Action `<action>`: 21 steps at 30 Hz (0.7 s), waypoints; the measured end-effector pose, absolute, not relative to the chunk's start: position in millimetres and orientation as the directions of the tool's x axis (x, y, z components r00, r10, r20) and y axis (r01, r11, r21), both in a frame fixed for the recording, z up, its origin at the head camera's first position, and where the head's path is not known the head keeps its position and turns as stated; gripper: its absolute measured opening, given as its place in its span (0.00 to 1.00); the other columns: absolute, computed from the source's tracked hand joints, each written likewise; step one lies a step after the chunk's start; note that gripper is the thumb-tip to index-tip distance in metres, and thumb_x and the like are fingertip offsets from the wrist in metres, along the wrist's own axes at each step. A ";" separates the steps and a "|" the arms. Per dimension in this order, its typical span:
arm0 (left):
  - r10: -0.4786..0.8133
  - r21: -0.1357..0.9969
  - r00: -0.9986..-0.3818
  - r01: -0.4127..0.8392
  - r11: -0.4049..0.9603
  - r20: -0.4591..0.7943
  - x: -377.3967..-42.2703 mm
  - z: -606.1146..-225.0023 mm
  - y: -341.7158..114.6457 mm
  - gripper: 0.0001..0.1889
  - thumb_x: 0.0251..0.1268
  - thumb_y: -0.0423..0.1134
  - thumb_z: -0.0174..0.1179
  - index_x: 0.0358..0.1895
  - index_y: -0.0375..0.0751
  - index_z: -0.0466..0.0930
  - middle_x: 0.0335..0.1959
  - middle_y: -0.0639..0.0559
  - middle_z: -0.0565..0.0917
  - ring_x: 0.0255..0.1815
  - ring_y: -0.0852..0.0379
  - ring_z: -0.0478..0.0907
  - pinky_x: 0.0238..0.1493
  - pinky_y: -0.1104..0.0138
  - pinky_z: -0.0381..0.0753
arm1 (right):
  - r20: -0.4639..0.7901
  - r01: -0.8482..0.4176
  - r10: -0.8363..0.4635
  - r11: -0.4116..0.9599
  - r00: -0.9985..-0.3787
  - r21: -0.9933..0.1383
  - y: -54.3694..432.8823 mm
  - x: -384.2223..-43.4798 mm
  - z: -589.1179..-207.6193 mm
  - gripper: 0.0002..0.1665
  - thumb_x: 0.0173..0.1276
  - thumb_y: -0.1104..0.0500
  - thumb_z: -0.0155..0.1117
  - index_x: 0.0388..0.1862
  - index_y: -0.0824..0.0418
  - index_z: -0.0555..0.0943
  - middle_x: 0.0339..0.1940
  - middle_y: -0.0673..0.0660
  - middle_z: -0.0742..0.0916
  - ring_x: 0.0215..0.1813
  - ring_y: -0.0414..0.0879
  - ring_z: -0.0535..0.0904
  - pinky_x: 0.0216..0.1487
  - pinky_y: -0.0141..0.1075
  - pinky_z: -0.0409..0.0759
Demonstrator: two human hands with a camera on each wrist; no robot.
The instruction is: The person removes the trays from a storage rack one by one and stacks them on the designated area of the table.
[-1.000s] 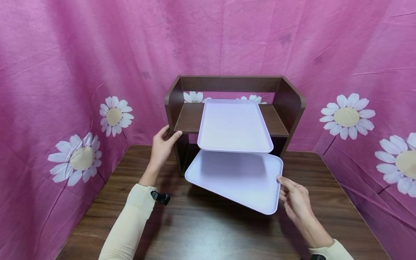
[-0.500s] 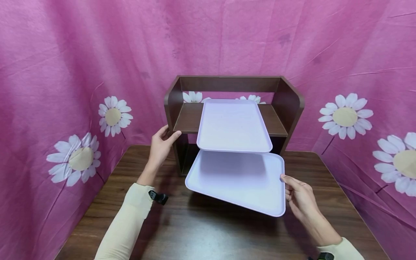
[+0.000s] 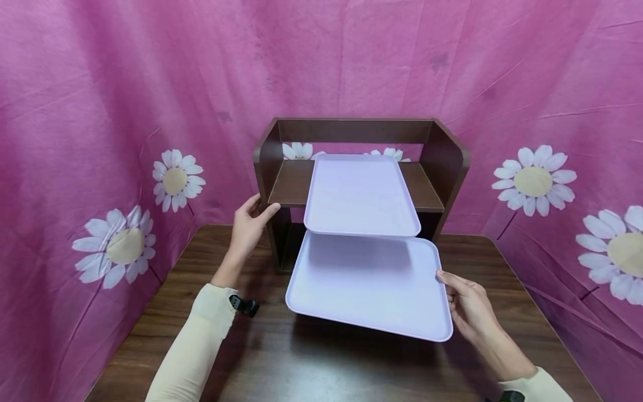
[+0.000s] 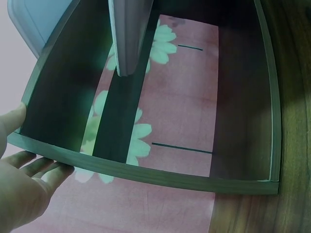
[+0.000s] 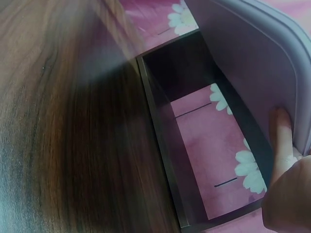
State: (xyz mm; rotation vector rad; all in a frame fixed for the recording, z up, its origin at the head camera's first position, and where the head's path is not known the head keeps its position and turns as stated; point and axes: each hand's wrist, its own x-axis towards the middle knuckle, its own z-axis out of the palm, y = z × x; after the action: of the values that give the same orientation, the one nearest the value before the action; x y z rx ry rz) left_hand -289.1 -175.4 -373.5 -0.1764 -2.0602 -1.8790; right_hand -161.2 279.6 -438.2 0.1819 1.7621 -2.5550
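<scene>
A dark brown two-tier desk shelf [image 3: 432, 167] stands at the back of the table. My left hand [image 3: 249, 226] grips its left side panel, thumb at the front edge and fingers along the outer face, as the left wrist view also shows. On the upper board lies a pale lilac tray [image 3: 361, 195], its front jutting past the board. Below it a second pale lilac tray [image 3: 372, 290] hangs above the tabletop, slightly turned. My right hand [image 3: 469, 304] pinches that lower tray's right edge, with a finger under it in the right wrist view. The upper tray hides the lower one's back.
A dark wood-grain table [image 3: 321, 368] spreads under the shelf. Pink curtain [image 3: 211, 84] with white daisies hangs behind and on both sides. The shelf's lower compartment [image 5: 214, 145] has an open back, with the curtain showing through.
The lower tray has come forward and swung straighter, its front left corner moving nearest. My right hand has moved slightly right with it. The left hand and the upper tray stay put.
</scene>
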 end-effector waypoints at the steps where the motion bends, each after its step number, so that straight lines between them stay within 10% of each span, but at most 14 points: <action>1: -0.138 0.942 -0.934 0.316 0.114 0.330 -289.3 -373.8 -175.7 0.29 0.71 0.42 0.74 0.72 0.39 0.79 0.65 0.37 0.85 0.63 0.56 0.83 0.50 0.78 0.81 | -0.113 0.093 0.035 -0.355 -0.993 -0.930 280.1 -161.1 -438.4 0.23 0.84 0.63 0.56 0.27 0.53 0.89 0.18 0.43 0.81 0.21 0.33 0.74 0.21 0.25 0.73; 21: -0.131 0.949 -0.945 0.280 0.146 0.300 -288.4 -370.9 -178.7 0.30 0.70 0.44 0.74 0.73 0.39 0.78 0.67 0.37 0.84 0.67 0.49 0.82 0.48 0.79 0.82 | -0.065 0.084 -0.067 -0.326 -0.996 -0.942 279.3 -160.0 -445.3 0.25 0.86 0.63 0.51 0.29 0.51 0.88 0.19 0.40 0.74 0.23 0.33 0.64 0.26 0.33 0.54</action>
State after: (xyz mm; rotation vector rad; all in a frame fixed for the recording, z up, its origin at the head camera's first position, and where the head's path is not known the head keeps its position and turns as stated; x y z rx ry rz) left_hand -288.4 -178.7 -370.9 -0.1439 -2.1175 -1.8630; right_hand -160.0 279.3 -445.3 0.0225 1.7664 -2.4853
